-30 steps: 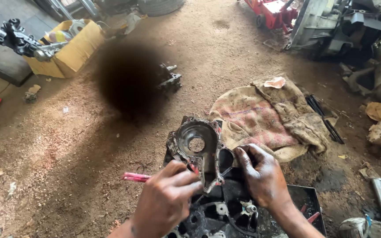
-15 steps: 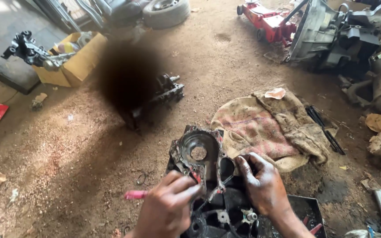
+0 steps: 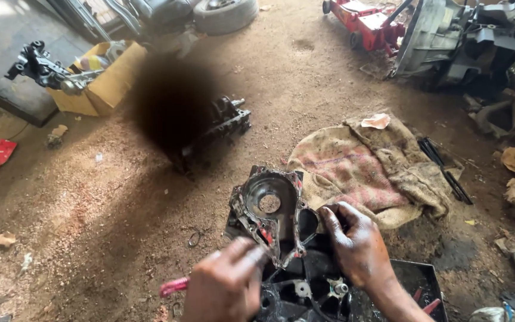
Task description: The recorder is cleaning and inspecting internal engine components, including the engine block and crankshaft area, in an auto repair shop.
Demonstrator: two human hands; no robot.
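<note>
1. Two greasy hands work on a grey metal engine cover (image 3: 272, 210) with a round bore, propped upright at the near middle of the dirt floor (image 3: 90, 203), leaning over a black tray (image 3: 415, 277) of dark engine parts.
2. The right hand (image 3: 356, 241) grasps the cover's right edge, fingers curled over the rim.
3. The left hand (image 3: 225, 286) is clenched round a tool with a pink handle (image 3: 174, 287); its tip meets the cover's lower left edge, though motion blur makes the exact contact hard to tell.
4. Open dirt lies left and ahead of the cover; a small wire ring (image 3: 194, 239) sits just beside its left side.
5. Right of it, touching or nearly so, a crumpled burlap sack (image 3: 371, 167) crowds that edge, with a scrap of pale paper (image 3: 377, 121) on top and black rods (image 3: 445, 170) beyond.
6. Further out: a dark engine part (image 3: 227, 119), a yellow cardboard box (image 3: 99, 86), a black bracket (image 3: 37, 65), a tyre (image 3: 225, 13), a red floor jack (image 3: 365, 24) and a grey gearbox housing (image 3: 448, 36).
7. A dark blurred patch (image 3: 171, 101) hides the ground by the engine part; the tray and both wrists are cut off at the bottom edge.
</note>
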